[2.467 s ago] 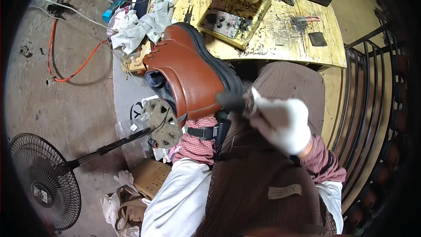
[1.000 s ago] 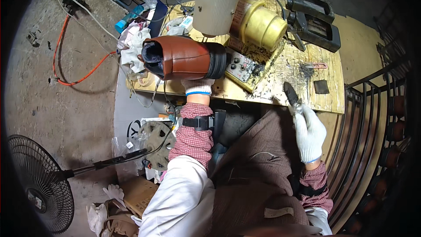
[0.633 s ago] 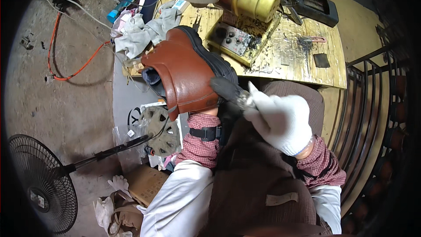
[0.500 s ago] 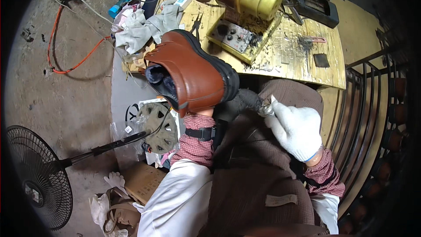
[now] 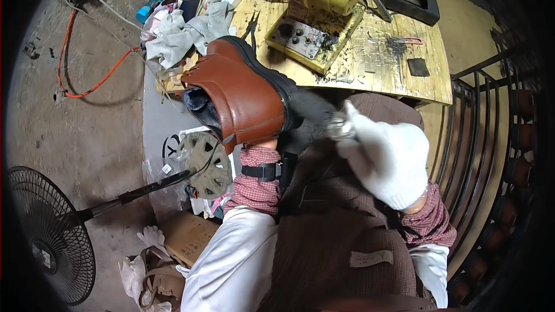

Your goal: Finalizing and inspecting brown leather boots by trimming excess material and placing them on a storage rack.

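Note:
A brown leather ankle boot (image 5: 245, 101) with a black sole and dark fluffy lining is held up on its side, its opening to the lower left. My left hand (image 5: 267, 144) supports it from behind; only skin near the wrist shows, the fingers being hidden by the boot. In a white knit glove, my right hand (image 5: 384, 153) is closed round a brush (image 5: 340, 127) with a shiny metal collar. The brush's dark, motion-blurred head reaches the black sole at the heel.
Beyond the boot, a stained wooden table (image 5: 381, 84) carries pliers (image 5: 251, 28), a yellow machine with knobs (image 5: 300, 37), rags (image 5: 173, 40) and a red-handled cutter (image 5: 407, 40). A black fan (image 5: 49, 237) stands at left, a metal rack (image 5: 474, 138) at right.
The brush has moved left and slightly up, from beside my lap onto the sole's heel. The boot has shifted a little left. My view has tilted slightly.

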The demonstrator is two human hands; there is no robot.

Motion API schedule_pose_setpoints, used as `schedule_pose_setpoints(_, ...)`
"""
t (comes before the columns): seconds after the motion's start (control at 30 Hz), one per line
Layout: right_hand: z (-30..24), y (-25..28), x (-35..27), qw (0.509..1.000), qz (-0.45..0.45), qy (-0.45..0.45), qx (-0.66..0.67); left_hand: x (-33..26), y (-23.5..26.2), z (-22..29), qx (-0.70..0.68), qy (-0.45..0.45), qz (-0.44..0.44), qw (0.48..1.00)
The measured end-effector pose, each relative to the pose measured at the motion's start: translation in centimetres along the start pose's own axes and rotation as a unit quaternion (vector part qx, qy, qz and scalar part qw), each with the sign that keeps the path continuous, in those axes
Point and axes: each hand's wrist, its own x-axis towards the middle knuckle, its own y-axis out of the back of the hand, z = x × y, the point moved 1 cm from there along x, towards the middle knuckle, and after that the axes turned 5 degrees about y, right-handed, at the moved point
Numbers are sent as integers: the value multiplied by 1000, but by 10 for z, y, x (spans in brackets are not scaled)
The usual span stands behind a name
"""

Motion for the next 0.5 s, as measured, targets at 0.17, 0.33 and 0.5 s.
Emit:
schedule_pose_setpoints(0.17,24,-31,-22,998,-28,13,-52,-8,-16,5,34,-7,-11,999)
schedule_pose_setpoints(0.33,93,-43,-32,983,52,-143,-102,9,-4,27,72,1,11,997)
schedule_pose_setpoints(0.5,181,-64,-9,948,95,-213,-218,26,-30,37,111,-11,-4,994)
